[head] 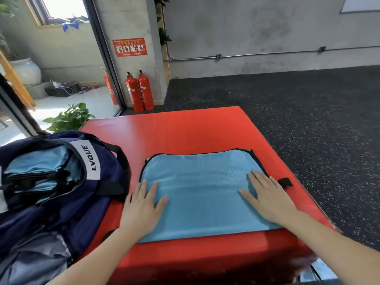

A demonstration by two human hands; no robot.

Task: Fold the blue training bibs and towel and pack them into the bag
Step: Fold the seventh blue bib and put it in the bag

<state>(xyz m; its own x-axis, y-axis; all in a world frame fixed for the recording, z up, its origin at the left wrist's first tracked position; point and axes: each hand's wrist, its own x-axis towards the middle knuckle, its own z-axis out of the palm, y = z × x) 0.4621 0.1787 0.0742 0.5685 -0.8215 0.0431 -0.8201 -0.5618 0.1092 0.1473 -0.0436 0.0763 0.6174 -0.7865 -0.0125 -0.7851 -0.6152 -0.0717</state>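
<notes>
Both hands, the left hand and right hand, are laid flat with fingers spread on the blue bib, which lies on the red mat beside the open bag; slippery mesh could be skewed if pressed unevenly; the fold would be spoiled.

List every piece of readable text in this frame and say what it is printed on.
"LVQUE": black letters on a white label on the navy bag.
Red wall sign above the fire extinguishers: writing too small to read.
Extinguisher labels: too blurred to read.
</notes>
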